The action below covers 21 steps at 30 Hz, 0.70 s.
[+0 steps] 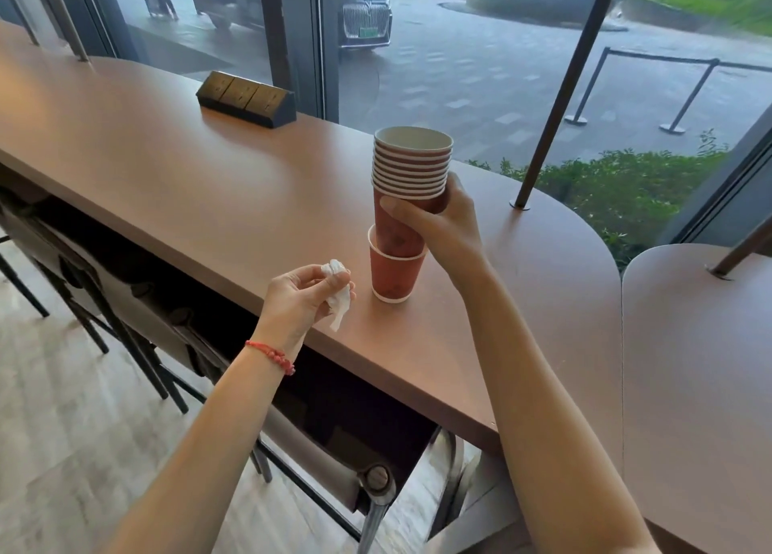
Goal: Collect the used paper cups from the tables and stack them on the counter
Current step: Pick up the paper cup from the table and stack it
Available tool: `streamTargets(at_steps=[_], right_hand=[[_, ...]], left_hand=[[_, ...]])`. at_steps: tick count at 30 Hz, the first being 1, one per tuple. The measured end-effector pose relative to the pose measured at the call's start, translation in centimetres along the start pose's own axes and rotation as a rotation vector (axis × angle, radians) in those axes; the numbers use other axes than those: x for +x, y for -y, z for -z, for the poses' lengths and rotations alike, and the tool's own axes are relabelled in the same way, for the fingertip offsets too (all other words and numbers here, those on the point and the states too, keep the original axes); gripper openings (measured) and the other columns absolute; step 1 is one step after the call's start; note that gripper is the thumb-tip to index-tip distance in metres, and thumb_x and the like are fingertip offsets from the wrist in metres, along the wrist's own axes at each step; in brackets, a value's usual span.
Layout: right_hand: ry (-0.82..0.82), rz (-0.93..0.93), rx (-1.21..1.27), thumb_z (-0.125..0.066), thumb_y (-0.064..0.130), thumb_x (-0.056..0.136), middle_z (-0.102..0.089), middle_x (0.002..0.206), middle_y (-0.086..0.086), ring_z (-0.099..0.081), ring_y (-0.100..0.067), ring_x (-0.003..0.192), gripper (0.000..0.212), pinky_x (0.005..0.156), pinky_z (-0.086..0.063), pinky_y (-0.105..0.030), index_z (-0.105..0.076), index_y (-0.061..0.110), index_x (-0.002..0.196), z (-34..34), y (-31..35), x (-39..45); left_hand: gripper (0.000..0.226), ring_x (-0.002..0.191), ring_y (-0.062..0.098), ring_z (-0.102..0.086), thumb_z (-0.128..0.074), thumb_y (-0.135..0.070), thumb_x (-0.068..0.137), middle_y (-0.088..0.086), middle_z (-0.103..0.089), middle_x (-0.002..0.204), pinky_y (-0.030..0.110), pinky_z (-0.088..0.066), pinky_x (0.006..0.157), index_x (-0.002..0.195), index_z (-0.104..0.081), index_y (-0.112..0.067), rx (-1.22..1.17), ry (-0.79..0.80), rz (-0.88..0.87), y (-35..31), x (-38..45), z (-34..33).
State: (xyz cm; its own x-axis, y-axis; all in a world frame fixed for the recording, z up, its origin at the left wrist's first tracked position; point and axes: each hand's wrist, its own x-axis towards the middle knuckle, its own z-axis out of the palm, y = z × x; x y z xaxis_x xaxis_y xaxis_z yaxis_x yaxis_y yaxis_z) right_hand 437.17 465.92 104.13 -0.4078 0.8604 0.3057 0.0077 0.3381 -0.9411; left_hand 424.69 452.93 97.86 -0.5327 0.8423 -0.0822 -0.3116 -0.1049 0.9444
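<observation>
Nearest the viewer, the person's left hand (307, 298) is pinched shut on a crumpled white tissue (339, 292) just off the table's front edge. Farther out, the right hand (434, 223) is clamped around a stack of red paper cups (411, 169), thumb across the front, fingers behind. The stack's bottom sits partly inside 1 single cup (394, 271) standing on the brown table (209, 186), near its front edge.

Risks, as judged:
- The stack leans slightly; an off-axis push could tip the single cup or jam it.
- Leftover liquid, if any, could spill.
- With the left hand occupied, nothing steadies the single cup.

Markings: faint darker patterns on the cup walls are unreadable. No brand or text can be made out.
</observation>
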Motion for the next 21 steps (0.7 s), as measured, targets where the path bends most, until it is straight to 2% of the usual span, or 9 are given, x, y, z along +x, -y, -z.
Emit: streamTargets(at_steps=[2, 4, 6, 8, 12, 15, 21], right_hand=[[-0.010, -0.010, -0.002, -0.083, 0.016, 0.068, -0.065, 0.107, -0.007, -0.063, -0.019, 0.098, 0.057, 0.081, -0.055, -0.030, -0.053, 0.008, 0.116, -0.1, -0.4, 0.2], [-0.005, -0.021, -0.016, -0.083, 0.017, 0.068, -0.064, 0.105, -0.003, -0.063, -0.014, 0.094, 0.055, 0.076, -0.053, -0.021, -0.053, 0.011, 0.114, -0.2, -0.8, 0.1], [0.010, -0.034, -0.022, -0.083, 0.017, 0.067, -0.064, 0.098, 0.003, -0.062, -0.003, 0.087, 0.050, 0.067, -0.050, -0.011, -0.053, 0.017, 0.107, -0.3, -1.5, -0.1], [0.028, -0.050, -0.013, -0.084, 0.014, 0.066, -0.062, 0.093, 0.008, -0.061, 0.007, 0.078, 0.048, 0.062, -0.048, -0.008, -0.051, 0.024, 0.099, -0.5, -2.3, -0.4], [0.049, -0.071, 0.014, -0.088, 0.018, 0.056, -0.061, 0.103, 0.004, -0.061, -0.001, 0.092, 0.068, 0.076, -0.053, -0.018, -0.047, 0.021, 0.112, -0.6, -3.4, -1.2], [0.044, -0.077, 0.026, -0.086, 0.020, 0.053, -0.060, 0.106, 0.005, -0.061, -0.007, 0.097, 0.075, 0.082, -0.053, -0.026, -0.045, 0.022, 0.115, -0.5, -3.8, -1.6], [0.055, -0.132, -0.016, -0.087, 0.012, 0.059, -0.066, 0.103, -0.004, -0.064, -0.016, 0.095, 0.059, 0.084, -0.055, -0.039, -0.052, 0.017, 0.107, -0.7, -4.1, -2.4]], left_hand=[[0.030, 0.065, 0.014, -0.068, -0.075, -0.020, 0.060, 0.002, -0.071, 0.066, 0.022, -0.055, 0.060, 0.083, -0.067, -0.004, 0.003, -0.007, 0.000, 0.1, 0.1, 0.1], [0.031, 0.065, 0.014, -0.069, -0.075, -0.021, 0.059, 0.002, -0.071, 0.066, 0.021, -0.054, 0.060, 0.083, -0.067, -0.004, 0.010, -0.013, 0.001, 0.2, 0.1, 0.3], [0.030, 0.065, 0.014, -0.069, -0.075, -0.022, 0.059, 0.001, -0.071, 0.067, 0.021, -0.054, 0.060, 0.083, -0.067, -0.005, 0.017, -0.017, 0.003, 0.4, 0.2, 0.4], [0.029, 0.066, 0.014, -0.069, -0.075, -0.022, 0.059, 0.001, -0.071, 0.067, 0.021, -0.055, 0.060, 0.082, -0.067, -0.005, 0.014, -0.020, 0.007, 0.5, 0.2, 0.5], [0.030, 0.067, 0.015, -0.068, -0.075, -0.024, 0.058, 0.000, -0.071, 0.066, 0.023, -0.057, 0.065, 0.081, -0.067, -0.006, 0.034, -0.022, 0.008, 0.8, 0.3, 0.6], [0.032, 0.067, 0.015, -0.069, -0.075, -0.025, 0.057, 0.000, -0.071, 0.067, 0.023, -0.057, 0.065, 0.081, -0.067, -0.006, 0.045, -0.016, 0.008, 1.0, 0.2, 0.6], [0.033, 0.068, 0.017, -0.068, -0.076, -0.027, 0.056, 0.001, -0.070, 0.067, 0.028, -0.058, 0.069, 0.079, -0.068, -0.006, 0.044, 0.011, 0.024, 1.0, 0.0, 0.8]])
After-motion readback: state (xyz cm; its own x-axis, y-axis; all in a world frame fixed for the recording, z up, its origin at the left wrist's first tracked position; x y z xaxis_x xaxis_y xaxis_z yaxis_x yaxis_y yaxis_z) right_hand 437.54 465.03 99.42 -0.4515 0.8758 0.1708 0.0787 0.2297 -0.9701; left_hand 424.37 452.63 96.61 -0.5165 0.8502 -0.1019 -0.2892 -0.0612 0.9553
